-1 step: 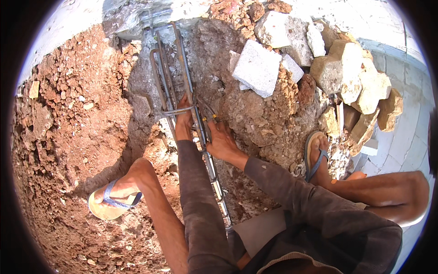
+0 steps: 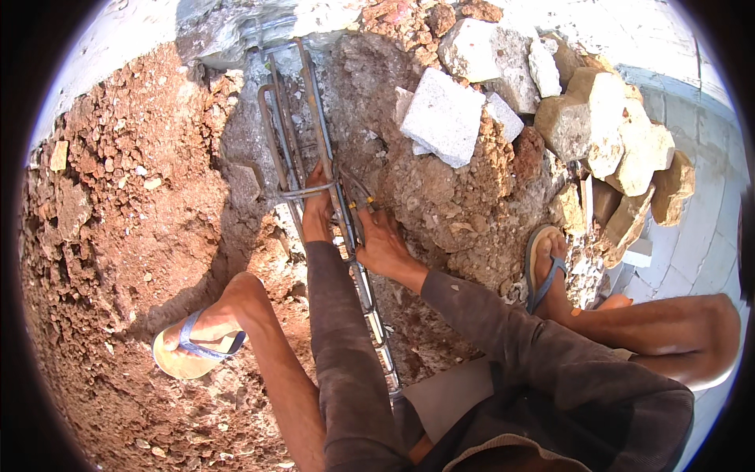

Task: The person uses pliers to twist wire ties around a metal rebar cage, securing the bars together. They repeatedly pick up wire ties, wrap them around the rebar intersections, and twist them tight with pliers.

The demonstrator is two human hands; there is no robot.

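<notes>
Reddish soil (image 2: pixel 141 236) around long, brownish-grey metal bars (image 2: pixel 315 102)

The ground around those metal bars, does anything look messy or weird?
Yes: stones at upper right lie in a jumbled heap, tilted different ways, and loose soil is strewn with chips. I see no break in the metal bars.

Harsh sunlight, hard shadows across reddish soil (image 2: pixel 141 252), fisheye-bent edges.
</notes>
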